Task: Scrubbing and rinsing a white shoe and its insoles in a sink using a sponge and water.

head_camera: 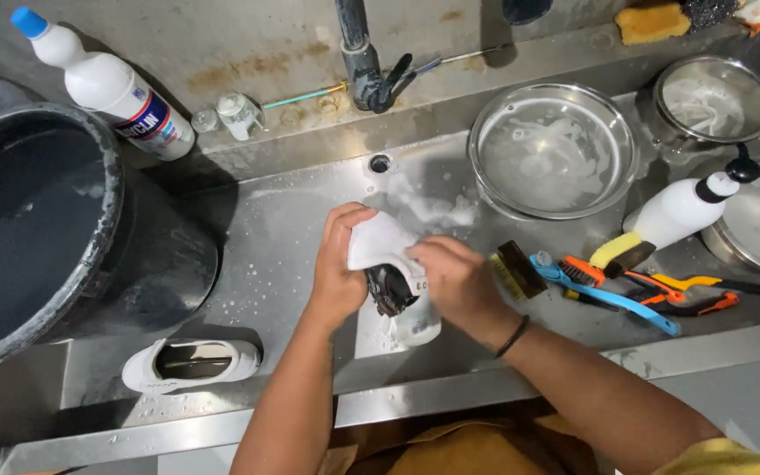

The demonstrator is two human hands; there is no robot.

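1. The black bucket [24, 220] of dark water stands well off to the left of my left hand [338, 264].
2. A soapy steel bowl [552, 149] sits beyond my right hand [455, 280], up and to its right.
3. The white shoe [389, 264] is between my hands on the wet sink counter [283, 229], upright, opening toward me.
4. Its mate [191, 362] lies down-left of my left hand.
5. My left hand is curled around the shoe's heel side, gripping it.
6. My right hand is closed over the shoe's front, fingers pressed onto it.
7. Brushes [609, 281] lie just right of my right hand.
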